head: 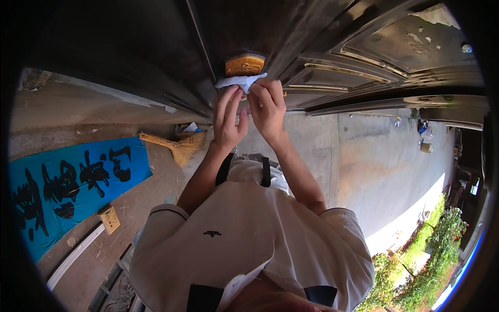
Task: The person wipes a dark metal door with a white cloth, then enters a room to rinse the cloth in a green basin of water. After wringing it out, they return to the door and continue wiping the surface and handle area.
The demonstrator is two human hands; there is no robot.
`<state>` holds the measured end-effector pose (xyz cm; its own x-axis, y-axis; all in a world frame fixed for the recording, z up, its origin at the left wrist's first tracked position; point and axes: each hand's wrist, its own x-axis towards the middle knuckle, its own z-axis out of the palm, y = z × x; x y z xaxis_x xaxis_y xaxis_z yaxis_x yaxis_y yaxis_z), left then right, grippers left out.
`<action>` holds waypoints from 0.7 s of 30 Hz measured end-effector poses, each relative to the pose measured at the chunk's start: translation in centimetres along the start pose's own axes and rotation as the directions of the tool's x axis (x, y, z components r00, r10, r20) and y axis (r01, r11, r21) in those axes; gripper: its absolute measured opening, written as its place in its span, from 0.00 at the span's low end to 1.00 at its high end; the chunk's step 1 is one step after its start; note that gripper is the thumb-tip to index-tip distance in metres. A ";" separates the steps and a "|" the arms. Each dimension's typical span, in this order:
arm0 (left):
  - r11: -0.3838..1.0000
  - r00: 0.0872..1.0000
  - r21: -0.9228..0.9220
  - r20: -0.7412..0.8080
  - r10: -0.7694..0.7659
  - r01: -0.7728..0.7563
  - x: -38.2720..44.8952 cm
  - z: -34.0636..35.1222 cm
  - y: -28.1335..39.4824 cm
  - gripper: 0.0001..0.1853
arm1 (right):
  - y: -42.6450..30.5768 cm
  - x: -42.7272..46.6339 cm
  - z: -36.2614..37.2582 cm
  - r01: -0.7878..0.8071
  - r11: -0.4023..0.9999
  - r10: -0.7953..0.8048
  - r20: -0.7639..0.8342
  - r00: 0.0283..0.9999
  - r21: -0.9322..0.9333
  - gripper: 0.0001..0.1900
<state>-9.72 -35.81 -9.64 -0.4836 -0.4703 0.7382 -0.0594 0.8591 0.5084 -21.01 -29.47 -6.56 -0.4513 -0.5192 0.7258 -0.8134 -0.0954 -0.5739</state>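
A dark panelled door [128, 50] rises before me. A gold-coloured metal plate [245, 65], with raised decoration, is fixed to it. Just below the plate's visible face, a folded white cloth [238, 81] lies against the fitting. My left hand [229, 119] pinches the cloth's lower edge with its fingers, the thumb standing off to the side. With bent fingers, my right hand [269, 103] grips the cloth's right end. Both hands hide the lower part of the fitting.
A straw broom [175, 147] leans by the left wall, near a blue banner [82, 183] with black writing. A wall socket [109, 219] sits below the banner. Concrete floor [292, 136] extends right towards green plants [436, 241]. Another door panel [347, 74] stands at upper right.
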 end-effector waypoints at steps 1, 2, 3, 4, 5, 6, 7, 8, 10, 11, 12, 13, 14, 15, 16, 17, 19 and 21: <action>1.000 1.000 -0.009 -0.007 0.009 -0.009 -0.6 -0.8 0.5 0.20 | -0.7 -0.4 -0.6 0.016 1.000 -0.016 0.006 1.000 0.011 0.15; 0.998 0.997 -0.064 -0.072 -0.034 0.030 -2.4 -1.0 0.6 0.18 | -1.5 -1.0 -1.1 0.028 0.999 -0.028 0.017 0.999 0.024 0.16; 0.997 0.994 -0.048 -0.094 -0.063 0.058 -3.6 -1.7 1.2 0.14 | -1.9 -2.1 -1.5 0.021 0.999 -0.022 0.043 0.999 0.040 0.16; 0.982 0.993 -0.153 -0.026 -0.118 0.113 -4.5 -2.2 1.5 0.12 | -1.9 -3.4 -2.1 0.023 0.999 -0.025 0.065 0.998 0.027 0.16; 0.952 0.985 -0.252 0.044 -0.167 0.173 -5.4 -2.5 1.7 0.10 | -1.8 -4.6 -2.6 0.028 0.999 -0.029 0.089 0.996 0.015 0.16; 0.888 0.942 -0.316 0.132 -0.309 0.335 -6.8 -2.5 2.2 0.09 | -1.6 -6.1 -2.9 0.005 1.000 -0.009 0.113 0.994 0.029 0.16; 0.795 0.871 -0.356 0.219 -0.440 0.491 -8.6 -2.4 2.9 0.08 | -1.1 -7.9 -3.1 -0.016 0.998 0.008 0.144 0.990 0.053 0.16; 0.675 0.776 -0.382 0.306 -0.552 0.631 -9.9 -2.1 3.4 0.08 | -0.6 -9.4 -3.3 -0.037 0.996 0.023 0.177 0.984 0.077 0.15; 0.691 0.766 -0.329 0.302 -0.568 0.643 -11.5 -1.7 4.2 0.09 | 0.1 -11.7 -3.7 -0.085 0.988 0.055 0.222 0.973 0.125 0.15; 0.697 0.759 -0.303 0.300 -0.578 0.650 -12.4 -1.4 4.6 0.09 | 0.6 -12.9 -3.9 -0.110 0.983 0.071 0.248 0.966 0.149 0.14; 0.635 0.706 -0.310 0.293 -0.645 0.708 -15.0 -0.3 4.0 0.10 | 1.1 -14.2 -4.1 -0.168 0.971 0.115 0.282 0.952 0.172 0.14; 0.623 0.675 -0.261 0.286 -0.680 0.738 -16.3 0.4 3.7 0.11 | 1.6 -15.1 -3.9 -0.189 0.964 0.129 0.292 0.948 0.189 0.14; 0.607 0.643 -0.212 0.280 -0.713 0.766 -17.5 1.2 3.7 0.12 | 2.1 -15.9 -3.7 -0.211 0.956 0.144 0.301 0.943 0.204 0.14; 0.591 0.615 -0.175 0.271 -0.740 0.788 -17.9 2.1 3.5 0.12 | 2.7 -16.5 -3.5 -0.224 0.951 0.153 0.307 0.939 0.211 0.14; 0.590 0.615 -0.174 0.232 -0.754 0.788 -18.3 3.0 3.2 0.13 | 3.2 -16.7 -3.4 -0.184 0.979 0.152 0.287 0.946 0.088 0.14; 0.552 0.594 -0.221 0.244 -0.767 0.804 -18.5 3.8 2.6 0.13 | 3.8 -17.2 -2.9 -0.203 0.978 0.179 0.300 0.937 0.049 0.13; 0.474 0.562 -0.328 0.266 -0.783 0.817 -18.4 5.9 0.8 0.13 | 6.0 -17.9 -1.7 -0.221 0.975 0.220 0.322 0.921 -0.034 0.12; 0.570 0.635 -0.308 0.184 -0.750 0.762 -17.0 8.7 -0.7 0.13 | 9.1 -18.2 0.0 -0.256 0.965 0.232 0.278 0.932 0.054 0.09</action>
<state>-9.08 -26.69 -26.40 -0.4235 -0.9059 0.0058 -0.1331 0.0686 0.9887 -20.17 -20.92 -25.03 -0.5071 -0.7419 0.4386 -0.6496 -0.0055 -0.7603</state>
